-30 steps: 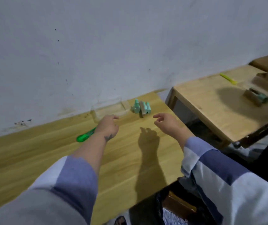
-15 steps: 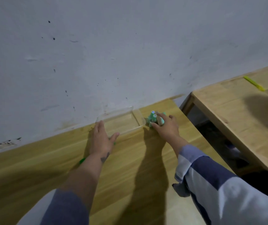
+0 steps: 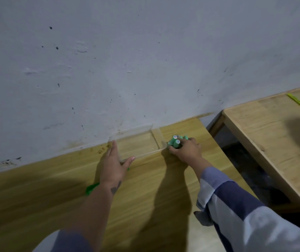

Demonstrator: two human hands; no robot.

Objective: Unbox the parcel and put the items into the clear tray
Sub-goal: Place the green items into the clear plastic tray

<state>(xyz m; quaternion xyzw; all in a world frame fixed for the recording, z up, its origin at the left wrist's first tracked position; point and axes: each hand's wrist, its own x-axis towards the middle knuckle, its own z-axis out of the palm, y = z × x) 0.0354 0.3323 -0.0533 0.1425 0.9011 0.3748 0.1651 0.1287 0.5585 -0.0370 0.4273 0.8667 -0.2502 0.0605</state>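
R hand (image 3: 186, 151): fingers (image 3: 173, 151) curled round a cluster of small green bottles (image 3: 177, 141) w/ white-labelled caps, held at table level just beside the right end of the clear tray (image 3: 161, 138). L hand (image 3: 113, 163): fingers straight and together, thumb (image 3: 129, 160) spread to the side, palm flat on the table (image 3: 145, 188), fingertips and thumb touching the tray's near-left corner. Tray sits vs. the white wall (image 3: 145, 60), nothing visible in it. A green tool (image 3: 91, 188), mostly hidden, pokes out from under the L forearm. Blue-and-white striped sleeve (image 3: 245, 211) covers the R arm. Far R, a second wooden table (image 3: 273, 139) w/ a yellow-green stick-like item (image 3: 299, 103) near its back edge.
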